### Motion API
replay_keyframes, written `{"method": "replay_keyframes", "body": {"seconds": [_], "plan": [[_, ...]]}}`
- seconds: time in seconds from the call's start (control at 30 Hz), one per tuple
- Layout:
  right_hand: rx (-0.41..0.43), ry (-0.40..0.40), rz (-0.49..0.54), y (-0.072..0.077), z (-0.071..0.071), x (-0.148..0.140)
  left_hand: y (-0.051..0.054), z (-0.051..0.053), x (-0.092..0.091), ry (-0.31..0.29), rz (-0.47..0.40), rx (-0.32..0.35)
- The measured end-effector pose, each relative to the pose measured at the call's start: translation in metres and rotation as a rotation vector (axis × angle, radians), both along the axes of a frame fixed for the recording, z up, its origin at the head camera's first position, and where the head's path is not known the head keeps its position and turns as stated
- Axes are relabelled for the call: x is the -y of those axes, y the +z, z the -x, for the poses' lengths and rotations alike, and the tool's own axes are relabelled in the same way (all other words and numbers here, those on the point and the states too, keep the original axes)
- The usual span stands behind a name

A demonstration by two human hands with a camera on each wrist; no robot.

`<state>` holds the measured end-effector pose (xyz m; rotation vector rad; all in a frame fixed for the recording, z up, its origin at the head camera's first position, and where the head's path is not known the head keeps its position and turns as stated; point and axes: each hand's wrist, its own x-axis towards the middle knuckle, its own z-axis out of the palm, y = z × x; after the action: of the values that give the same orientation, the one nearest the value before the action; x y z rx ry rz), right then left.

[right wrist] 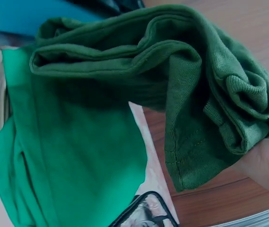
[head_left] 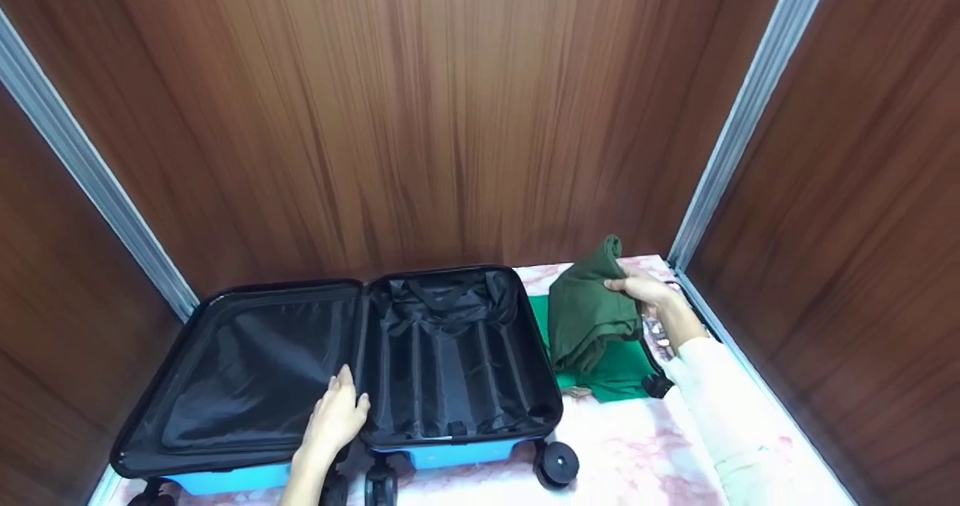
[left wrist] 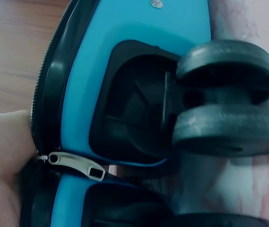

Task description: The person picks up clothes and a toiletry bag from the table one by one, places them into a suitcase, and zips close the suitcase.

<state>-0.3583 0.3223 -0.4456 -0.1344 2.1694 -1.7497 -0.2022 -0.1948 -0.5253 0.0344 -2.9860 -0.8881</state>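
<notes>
A blue suitcase (head_left: 442, 356) with black lining lies spread flat, both halves showing bare lining. My left hand (head_left: 335, 414) rests near the hinge between the halves, fingers extended and holding nothing. Close to it in the left wrist view are a metal zipper pull (left wrist: 77, 166) and a black double wheel (left wrist: 229, 137). On the right, my right hand (head_left: 641, 288) grips a folded dark green garment (head_left: 592, 311) by its edge, lifted over a bright green cloth (head_left: 619, 375). The right wrist view shows the garment's folds and stitched hem; most of the gripping fingers are hidden there.
Wood-grain panels (head_left: 450, 116) stand behind and at both sides, with metal strips (head_left: 750, 101) at the corners. A clear pouch with black edging (right wrist: 146, 213) lies beside the green cloth. Beneath everything is a pink-and-white marbled surface (head_left: 630, 453). Suitcase wheels (head_left: 556, 465) jut toward me.
</notes>
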Motion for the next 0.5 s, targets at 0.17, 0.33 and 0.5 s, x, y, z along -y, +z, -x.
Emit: {"method": "replay_keyframes", "body": {"seconds": [0.17, 0.33, 0.5], "plan": [[-0.002, 0.009, -0.005, 0.014, -0.001, 0.001, 0.003, 0.008, -0.006, -0.004, -0.005, -0.012], [-0.016, -0.004, -0.013, 0.026, 0.0, 0.001, 0.007, 0.019, -0.01, 0.046, 0.09, -0.052], [-0.051, -0.008, -0.03, 0.037, 0.002, 0.008, 0.019, 0.037, -0.009, 0.076, 0.18, -0.111]]}}
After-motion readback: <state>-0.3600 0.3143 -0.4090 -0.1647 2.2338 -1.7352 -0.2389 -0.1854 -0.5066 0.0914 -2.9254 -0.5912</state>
